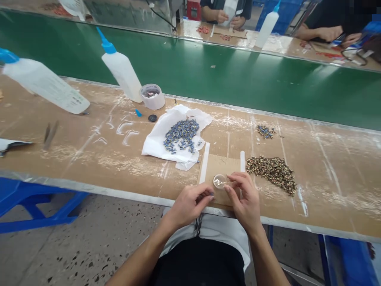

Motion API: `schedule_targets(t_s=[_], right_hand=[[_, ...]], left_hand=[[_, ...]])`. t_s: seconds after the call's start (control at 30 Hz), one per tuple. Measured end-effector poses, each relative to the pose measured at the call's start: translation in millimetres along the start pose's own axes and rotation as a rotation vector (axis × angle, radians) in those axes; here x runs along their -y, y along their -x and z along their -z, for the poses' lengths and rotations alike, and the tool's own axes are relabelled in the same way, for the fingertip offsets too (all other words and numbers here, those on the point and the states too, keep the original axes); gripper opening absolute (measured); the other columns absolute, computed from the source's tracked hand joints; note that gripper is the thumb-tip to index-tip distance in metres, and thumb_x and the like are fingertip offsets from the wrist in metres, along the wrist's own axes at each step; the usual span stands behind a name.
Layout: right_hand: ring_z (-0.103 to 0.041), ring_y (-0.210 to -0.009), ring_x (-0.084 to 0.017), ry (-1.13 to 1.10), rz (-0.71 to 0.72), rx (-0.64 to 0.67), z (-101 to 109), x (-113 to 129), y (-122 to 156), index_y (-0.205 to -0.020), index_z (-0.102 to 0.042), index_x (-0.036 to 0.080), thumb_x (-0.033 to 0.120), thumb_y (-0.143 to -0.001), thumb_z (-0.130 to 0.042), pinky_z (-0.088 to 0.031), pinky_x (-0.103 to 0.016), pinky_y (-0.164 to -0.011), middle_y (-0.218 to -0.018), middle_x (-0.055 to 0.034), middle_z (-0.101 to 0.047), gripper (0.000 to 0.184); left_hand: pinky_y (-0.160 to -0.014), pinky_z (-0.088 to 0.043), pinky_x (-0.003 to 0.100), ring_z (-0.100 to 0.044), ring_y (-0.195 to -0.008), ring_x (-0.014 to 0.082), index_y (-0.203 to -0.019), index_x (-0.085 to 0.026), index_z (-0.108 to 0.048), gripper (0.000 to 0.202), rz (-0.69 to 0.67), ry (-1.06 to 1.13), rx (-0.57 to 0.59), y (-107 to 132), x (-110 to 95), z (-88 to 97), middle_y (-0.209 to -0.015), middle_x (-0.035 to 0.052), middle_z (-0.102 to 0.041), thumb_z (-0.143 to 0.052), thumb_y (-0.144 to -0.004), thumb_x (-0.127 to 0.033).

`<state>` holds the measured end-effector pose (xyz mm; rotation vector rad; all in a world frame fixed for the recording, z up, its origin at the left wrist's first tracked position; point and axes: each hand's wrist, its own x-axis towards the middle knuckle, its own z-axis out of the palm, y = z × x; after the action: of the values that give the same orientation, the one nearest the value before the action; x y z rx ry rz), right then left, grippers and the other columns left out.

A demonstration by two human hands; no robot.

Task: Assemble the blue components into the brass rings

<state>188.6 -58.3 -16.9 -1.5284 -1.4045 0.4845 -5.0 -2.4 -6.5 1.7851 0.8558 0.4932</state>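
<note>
My left hand (193,201) is closed in a pinch at the table's front edge, with a small blue part (211,194) between the fingertips. In my right hand (244,198) a thin pale stick (224,183) is pinched, its tip reaching over a small round dish (219,181) with something shiny in it. The dish rests on a cardboard sheet (224,165) held by white tape strips. Left of it, a white paper sheet (153,145) carries a heap of small blue parts (181,135). To the right lies a pile of small dark-and-gold parts (272,171).
White squeeze bottles (123,75) with blue caps and a tape roll (153,97) stand at the left back. Tweezers (51,135) lie farther left. A smaller blue pile (266,131) sits at right. Beyond the green belt (208,75), two people's hands are at work.
</note>
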Motion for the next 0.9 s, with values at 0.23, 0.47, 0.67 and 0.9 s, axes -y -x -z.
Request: schedule_targets(t_s=[0.23, 0.47, 0.67, 0.9], right_hand=[[-0.062, -0.078, -0.019, 0.350, -0.182, -0.221, 59.7, -40.9, -0.4, -0.103, -0.066, 0.019, 0.038, -0.094, -0.058, -0.052, -0.034, -0.069, -0.096, -0.0074, -0.066, 0.023], [-0.062, -0.076, -0.019, 0.526, -0.164, -0.077, 66.3, -49.6, -9.3, -0.102, -0.066, 0.019, 0.047, -0.095, -0.055, -0.050, -0.034, -0.071, -0.096, -0.0071, -0.066, 0.031], [-0.061, -0.071, -0.018, 0.615, -0.165, -0.080, 61.2, -48.5, -19.7, -0.092, -0.068, 0.019, 0.053, -0.095, -0.053, -0.047, -0.033, -0.070, -0.091, -0.0062, -0.065, 0.038], [-0.059, -0.066, -0.021, 0.778, -0.125, 0.094, 68.9, -47.7, -21.4, -0.079, -0.066, 0.021, 0.036, -0.096, -0.048, -0.039, -0.033, -0.063, -0.079, -0.0070, -0.066, 0.029]], left_hand=[[-0.063, -0.047, 0.021, -0.061, -0.070, 0.0127, -0.096, -0.017, -0.064, 0.016, 0.024, 0.057, 0.013, -1.6, 3.6, 3.3, -0.081, 0.0029, -0.069, -0.052, -0.096, -0.027], [-0.061, -0.046, 0.020, -0.060, -0.068, 0.0121, -0.095, -0.016, -0.063, 0.015, 0.036, 0.075, 0.000, -2.0, 1.6, 3.3, -0.079, 0.0026, -0.068, -0.053, -0.096, -0.026], [-0.061, -0.046, 0.020, -0.058, -0.067, 0.0112, -0.094, -0.016, -0.063, 0.013, 0.017, 0.052, -0.010, -2.0, 1.6, 1.9, -0.076, 0.0018, -0.066, -0.054, -0.095, -0.025], [-0.062, -0.047, 0.020, -0.061, -0.069, 0.0119, -0.094, -0.015, -0.065, 0.014, 0.002, 0.073, -0.033, -0.1, 1.0, -1.2, -0.079, 0.0034, -0.069, -0.056, -0.094, -0.025]])
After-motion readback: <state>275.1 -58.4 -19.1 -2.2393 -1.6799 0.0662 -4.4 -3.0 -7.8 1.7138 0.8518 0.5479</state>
